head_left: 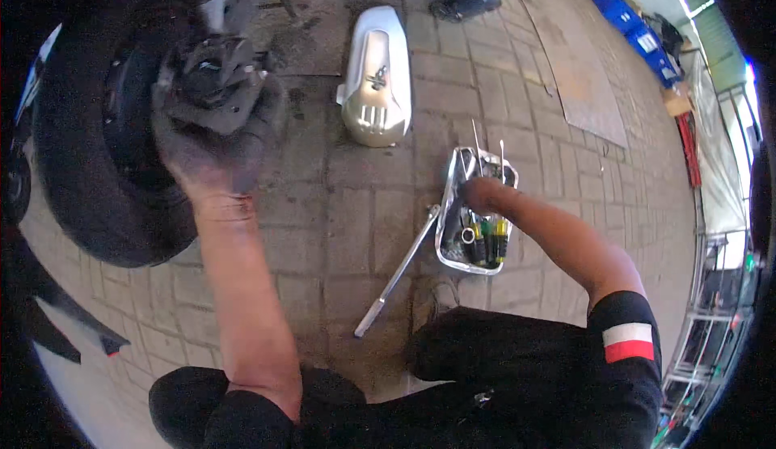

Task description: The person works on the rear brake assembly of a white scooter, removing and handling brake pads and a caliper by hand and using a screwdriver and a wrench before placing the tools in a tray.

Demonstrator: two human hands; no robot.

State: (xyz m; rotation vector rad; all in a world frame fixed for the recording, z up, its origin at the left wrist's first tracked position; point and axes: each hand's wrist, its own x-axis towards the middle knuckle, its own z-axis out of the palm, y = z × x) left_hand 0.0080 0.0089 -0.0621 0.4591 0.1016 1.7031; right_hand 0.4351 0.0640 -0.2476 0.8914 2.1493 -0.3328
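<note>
My left hand (pixel 222 146), dark with grime, is raised palm up beside the wheel's tire (pixel 73 198). Its fingers curl around a dark metal part (pixel 212 85) that looks like a brake caliper; whether that part is still attached to the vehicle I cannot tell. My right hand (pixel 487 196) reaches down into a shiny metal tray (pixel 440 251), its fingers hidden among the tools. In the tray lie several screwdrivers (pixel 500 239) with yellow-and-black handles, and a ring-ended tool (pixel 468 236). Long thin shafts stick out past the tray's far edge.
A long-handled socket wrench (pixel 396 275) lies on the paving, its head against the tray. Farther off rests a silver cover (pixel 377 77). Another person's shoe (pixel 466 4) is at the top. Blue boxes (pixel 618 16) and a metal rack (pixel 707 328) line the right side.
</note>
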